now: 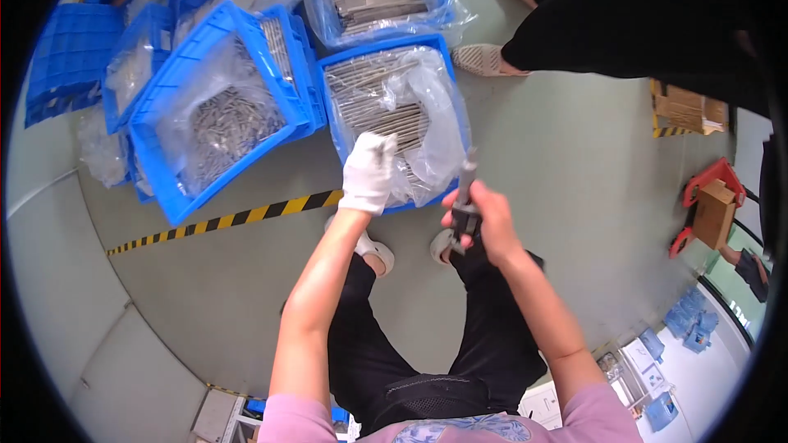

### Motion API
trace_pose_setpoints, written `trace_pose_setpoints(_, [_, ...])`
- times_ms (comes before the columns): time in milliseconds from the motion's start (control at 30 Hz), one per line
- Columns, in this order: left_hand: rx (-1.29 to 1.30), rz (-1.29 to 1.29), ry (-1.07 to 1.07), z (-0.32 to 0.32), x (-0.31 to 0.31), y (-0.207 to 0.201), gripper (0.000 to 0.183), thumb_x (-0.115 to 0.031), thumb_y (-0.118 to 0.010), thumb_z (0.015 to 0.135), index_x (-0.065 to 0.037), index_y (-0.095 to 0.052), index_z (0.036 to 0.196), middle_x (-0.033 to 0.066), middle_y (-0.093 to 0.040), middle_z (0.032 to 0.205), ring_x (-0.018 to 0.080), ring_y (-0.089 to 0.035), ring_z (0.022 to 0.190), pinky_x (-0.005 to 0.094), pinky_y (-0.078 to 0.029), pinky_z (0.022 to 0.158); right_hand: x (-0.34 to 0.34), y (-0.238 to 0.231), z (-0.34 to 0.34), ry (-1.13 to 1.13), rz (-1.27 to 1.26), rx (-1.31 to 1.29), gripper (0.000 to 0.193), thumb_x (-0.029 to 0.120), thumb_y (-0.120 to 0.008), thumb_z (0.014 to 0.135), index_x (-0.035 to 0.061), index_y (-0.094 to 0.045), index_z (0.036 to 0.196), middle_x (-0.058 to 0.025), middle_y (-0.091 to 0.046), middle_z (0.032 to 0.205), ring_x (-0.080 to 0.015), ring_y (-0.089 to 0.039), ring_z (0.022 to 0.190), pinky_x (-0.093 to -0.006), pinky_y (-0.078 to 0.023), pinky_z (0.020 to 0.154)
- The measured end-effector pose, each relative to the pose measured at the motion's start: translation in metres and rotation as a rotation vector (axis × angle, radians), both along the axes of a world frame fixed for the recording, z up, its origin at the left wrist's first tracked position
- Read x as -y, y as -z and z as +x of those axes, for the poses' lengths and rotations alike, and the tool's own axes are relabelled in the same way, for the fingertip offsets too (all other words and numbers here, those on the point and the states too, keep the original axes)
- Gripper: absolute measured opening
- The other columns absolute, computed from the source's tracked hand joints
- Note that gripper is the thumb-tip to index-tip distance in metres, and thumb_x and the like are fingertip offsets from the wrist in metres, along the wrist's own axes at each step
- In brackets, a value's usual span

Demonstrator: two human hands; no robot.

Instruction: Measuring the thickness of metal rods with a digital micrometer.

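Note:
My left hand (367, 176), in a white glove, is closed in front of the near blue crate (460, 107). A small greyish bit shows at its fingertips, too little to name. My bare right hand (495, 226) is wrapped round a digital micrometer (466, 215) with a black body and a grey barrel pointing away from me. It is just right of the crate's near corner. Inside the crate, thin metal rods (369, 86) lie in rows, partly covered by a clear plastic bag (435, 131).
Left of it, a tilted blue crate (160, 184) holds many short metal pieces (234, 123). Another crate (447, 12) of rods stands beyond. Black-and-yellow tape (238, 219) crosses the floor. Another person's shoe (480, 59) is at the far right, and a red trolley (726, 172) carries a box.

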State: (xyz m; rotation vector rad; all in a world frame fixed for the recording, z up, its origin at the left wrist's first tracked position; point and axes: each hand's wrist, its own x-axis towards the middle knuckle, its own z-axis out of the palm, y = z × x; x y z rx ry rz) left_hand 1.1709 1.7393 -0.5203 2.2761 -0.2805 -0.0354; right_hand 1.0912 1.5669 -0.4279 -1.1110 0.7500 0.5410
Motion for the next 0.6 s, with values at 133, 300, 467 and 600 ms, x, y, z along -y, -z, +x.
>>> trace_pose_setpoints(133, [-0.143,0.587,0.308,0.029,0.027,0.086,0.015,-0.019,-0.051,0.081,-0.006,-0.059,0.08,0.0146,-0.058,0.076,0.0304,-0.059,0.071,0.0393,-0.046,0.062,0.021,0.036,0.044,0.096,-0.204,0.187,0.05,0.041,-0.029,0.089,-0.0004,-0.056,0.086,-0.0105,-0.058,0.065,-0.0092,-0.046,0.039,-0.0192,-0.038,0.038])
trace_pose_setpoints(300, [-0.4,0.98,0.433,0.043,0.035,0.138,0.018,-0.012,-0.049,0.075,-0.007,-0.066,0.08,0.0184,-0.062,0.083,0.0311,-0.061,0.08,0.0378,-0.049,0.069,0.039,0.027,0.064,0.244,-0.136,0.498,0.053,0.041,-0.026,0.088,-0.0031,-0.055,0.088,-0.0128,-0.058,0.068,-0.0106,-0.047,0.04,-0.02,-0.039,0.04])
trace_pose_setpoints(467, [-0.42,1.26,0.568,0.02,0.018,0.16,0.018,-0.015,-0.05,0.077,-0.013,-0.067,0.084,0.0083,-0.064,0.088,0.0233,-0.063,0.082,0.0356,-0.049,0.063,0.034,0.026,0.06,0.288,-0.034,0.475,0.051,0.039,-0.027,0.088,-0.0035,-0.055,0.088,-0.0119,-0.058,0.067,-0.0104,-0.047,0.04,-0.0198,-0.04,0.041])
trace_pose_setpoints(600, [-0.406,1.189,0.497,0.021,0.019,0.159,0.019,-0.015,-0.049,0.078,-0.012,-0.067,0.083,0.0087,-0.065,0.083,0.0232,-0.063,0.078,0.0364,-0.049,0.061,0.033,0.039,0.06,0.23,-0.035,0.453,0.051,0.039,-0.027,0.088,-0.003,-0.056,0.089,-0.0114,-0.058,0.066,-0.0092,-0.047,0.04,-0.0192,-0.04,0.04])
